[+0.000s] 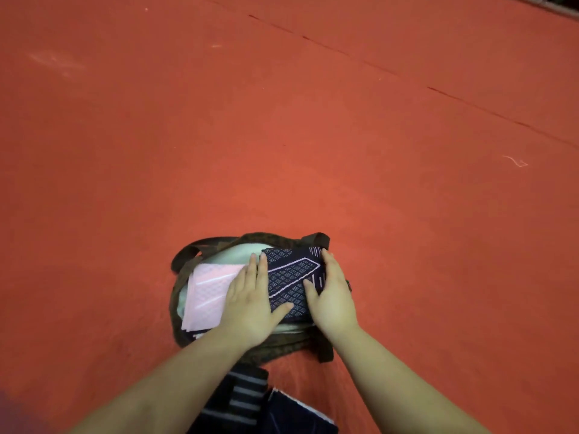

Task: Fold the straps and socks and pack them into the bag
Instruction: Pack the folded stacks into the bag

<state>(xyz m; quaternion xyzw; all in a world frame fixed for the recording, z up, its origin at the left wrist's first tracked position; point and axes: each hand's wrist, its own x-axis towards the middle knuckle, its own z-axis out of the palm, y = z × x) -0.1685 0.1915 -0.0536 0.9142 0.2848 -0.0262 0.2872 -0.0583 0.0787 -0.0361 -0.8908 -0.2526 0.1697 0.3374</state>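
A dark brown bag [200,245] with a pale lining lies open on the red floor. Inside on its left lies a folded pink patterned piece [206,292]. On the right sits a folded dark navy piece with a pale diamond pattern [291,274]. My left hand [250,299] lies flat along the navy piece's left edge, fingers straight, thumb resting on the cloth. My right hand [332,292] lies against its right edge, fingers extended along the side and thumb on top. Both hands press it down into the bag.
Near the bottom edge, between my forearms, lie a dark piece with grey stripes [244,393] and a dark navy piece with a white edge [297,415]. Red floor [282,120] stretches all around the bag, with a seam line running across the upper right.
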